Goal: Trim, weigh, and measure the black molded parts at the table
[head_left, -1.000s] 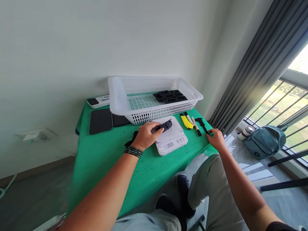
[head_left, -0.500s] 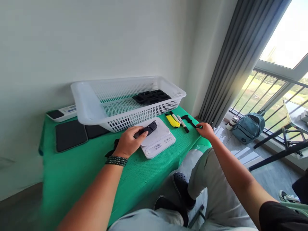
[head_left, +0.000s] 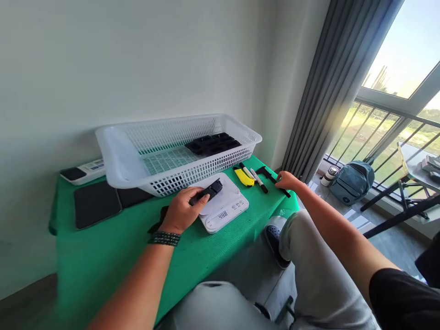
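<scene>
My left hand (head_left: 184, 208) is closed around a black rectangular plastic part (head_left: 212, 189), whose far end points away to the right. It holds this part over the white digital scale (head_left: 237, 205), tilted; whether the two touch I cannot tell. Digits are lit on the scale's display, too small to read surely. On the table's right side, my right hand (head_left: 288, 180) pinches the bar of a black caliper (head_left: 264, 171), its jaws toward the pens and its tail end sticking out past my fingers. Another dark object (head_left: 158, 221) lies partly hidden behind my left wrist.
A white plastic basket (head_left: 175, 181) with several black parts (head_left: 215, 144) stands along the wall. Between scale and caliper lie a yellow cutter (head_left: 244, 177) and markers (head_left: 258, 179). Dark flat tablets (head_left: 96, 205) and a white device (head_left: 91, 170) occupy the green table's (head_left: 113, 256) left.
My right hand has slid along the caliper from its tail end toward the jaws. The left hand keeps its grip on the black part. The whole view has shifted slightly.
</scene>
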A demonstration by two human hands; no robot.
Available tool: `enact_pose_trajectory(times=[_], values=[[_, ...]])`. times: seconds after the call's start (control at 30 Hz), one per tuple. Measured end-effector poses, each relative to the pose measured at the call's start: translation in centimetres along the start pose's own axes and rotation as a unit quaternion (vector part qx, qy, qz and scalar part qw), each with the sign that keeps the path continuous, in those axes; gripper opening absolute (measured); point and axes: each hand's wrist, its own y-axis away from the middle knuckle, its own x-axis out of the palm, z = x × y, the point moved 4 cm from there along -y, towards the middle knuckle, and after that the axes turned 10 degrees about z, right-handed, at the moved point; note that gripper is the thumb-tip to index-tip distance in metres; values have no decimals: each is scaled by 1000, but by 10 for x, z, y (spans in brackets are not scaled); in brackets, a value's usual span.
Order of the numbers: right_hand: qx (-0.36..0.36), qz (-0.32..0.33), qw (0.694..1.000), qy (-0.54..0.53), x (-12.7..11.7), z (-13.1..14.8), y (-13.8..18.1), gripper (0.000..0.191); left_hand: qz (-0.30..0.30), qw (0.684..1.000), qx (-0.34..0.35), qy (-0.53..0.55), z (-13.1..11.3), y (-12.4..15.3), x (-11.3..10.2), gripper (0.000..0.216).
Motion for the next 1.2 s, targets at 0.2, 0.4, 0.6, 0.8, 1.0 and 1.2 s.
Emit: enact_pose_trajectory(times=[0.2, 0.4, 0.6, 0.8, 1.0, 1.2], values=[[-31, -16, 993, -114, 8, -5, -2, 16, 2, 1000, 10, -12, -2, 4, -4, 36], [-120, 15, 938, -325, 11, -3, 19, 13, -2, 999, 42, -28, -4, 7, -3, 28], [-276, 81, 800, -527, 20, 46, 67, 53, 6, 996, 69, -64, -10, 10, 0, 17], [-289, 293, 600, -686, 68, 103, 86, 37, -14, 988, 124, -92, -21, 11, 1, 27], [-259, 418, 508, -707, 109, 130, 104, 21, 44, 987, 139, -66, -20, 16, 14, 20], [-206, 503, 454, -707, 155, 156, 122, 17, 61, 984, 154, -61, -22, 20, 15, 20]])
